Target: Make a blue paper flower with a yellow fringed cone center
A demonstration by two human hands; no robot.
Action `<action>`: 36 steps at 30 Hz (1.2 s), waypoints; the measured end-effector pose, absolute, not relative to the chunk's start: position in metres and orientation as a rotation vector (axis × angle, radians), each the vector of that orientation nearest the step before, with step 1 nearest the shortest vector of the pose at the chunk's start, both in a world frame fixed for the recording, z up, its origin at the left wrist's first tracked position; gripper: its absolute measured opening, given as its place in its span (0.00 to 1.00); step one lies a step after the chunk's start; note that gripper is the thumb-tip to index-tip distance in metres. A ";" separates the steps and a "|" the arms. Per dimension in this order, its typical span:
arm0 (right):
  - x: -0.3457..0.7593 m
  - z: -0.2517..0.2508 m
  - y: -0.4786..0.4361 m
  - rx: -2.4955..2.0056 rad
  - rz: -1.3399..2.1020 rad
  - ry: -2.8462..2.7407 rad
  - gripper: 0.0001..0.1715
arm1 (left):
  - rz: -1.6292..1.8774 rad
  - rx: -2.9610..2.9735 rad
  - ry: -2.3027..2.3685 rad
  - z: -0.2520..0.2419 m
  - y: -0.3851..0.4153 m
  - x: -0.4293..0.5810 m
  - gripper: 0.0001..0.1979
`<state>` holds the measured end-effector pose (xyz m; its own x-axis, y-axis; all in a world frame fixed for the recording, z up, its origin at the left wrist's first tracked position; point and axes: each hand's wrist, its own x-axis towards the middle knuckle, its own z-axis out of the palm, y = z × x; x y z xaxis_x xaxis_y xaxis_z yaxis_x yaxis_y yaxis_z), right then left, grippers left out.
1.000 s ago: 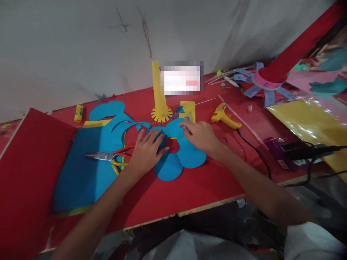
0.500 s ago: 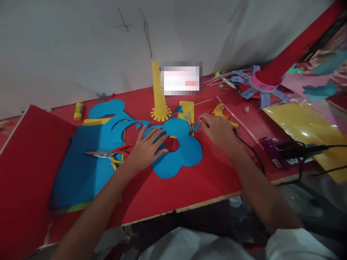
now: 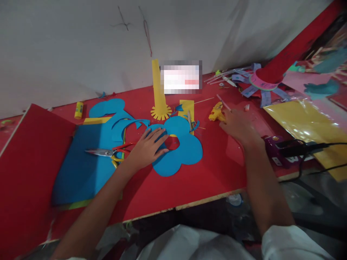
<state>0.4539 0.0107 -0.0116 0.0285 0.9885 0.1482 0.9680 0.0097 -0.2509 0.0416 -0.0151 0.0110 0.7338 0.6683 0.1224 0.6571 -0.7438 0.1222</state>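
Note:
A blue paper flower (image 3: 184,148) with a round hole in its middle lies flat on the red table (image 3: 206,177). My left hand (image 3: 148,148) rests on its left petals, fingers spread and flat. My right hand (image 3: 237,126) has reached over the yellow glue gun (image 3: 216,113), which lies to the right of the flower; its fingers curl over the gun's rear, and I cannot see whether they grip it. A yellow paper tube with a fringed base (image 3: 159,97) stands behind the flower.
Scissors (image 3: 107,153) lie on a blue sheet (image 3: 81,169) left of my left hand. A yellow glue stick (image 3: 78,110) sits by the wall. A purple power strip with black cables (image 3: 287,150) and yellow foil (image 3: 311,126) occupy the right. A red board (image 3: 24,169) covers the left.
My right hand left the flower's upper petal and moved right onto the glue gun. My left hand stayed on the flower.

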 end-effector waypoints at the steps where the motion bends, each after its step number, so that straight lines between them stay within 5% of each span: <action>1: 0.451 -0.010 0.011 -2.064 0.084 -2.015 0.17 | 0.231 2.863 1.073 0.010 -0.015 0.041 0.32; 20: 0.385 0.008 0.005 -1.804 0.061 -1.934 0.32 | 0.624 2.592 1.678 0.023 -0.018 0.041 0.20; 29: 0.361 0.010 -0.003 -1.593 0.175 -1.965 0.33 | 0.401 2.637 1.751 0.014 -0.017 0.039 0.34; 36: 0.352 0.012 -0.006 -1.486 0.260 -1.960 0.29 | 0.411 2.610 1.644 0.016 -0.014 0.034 0.35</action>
<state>0.3516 -0.0065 0.0120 -0.1406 0.9150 0.3781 0.7845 0.3359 -0.5212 0.0344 -0.0141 0.0160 0.4070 0.8899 0.2059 0.8820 -0.4415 0.1648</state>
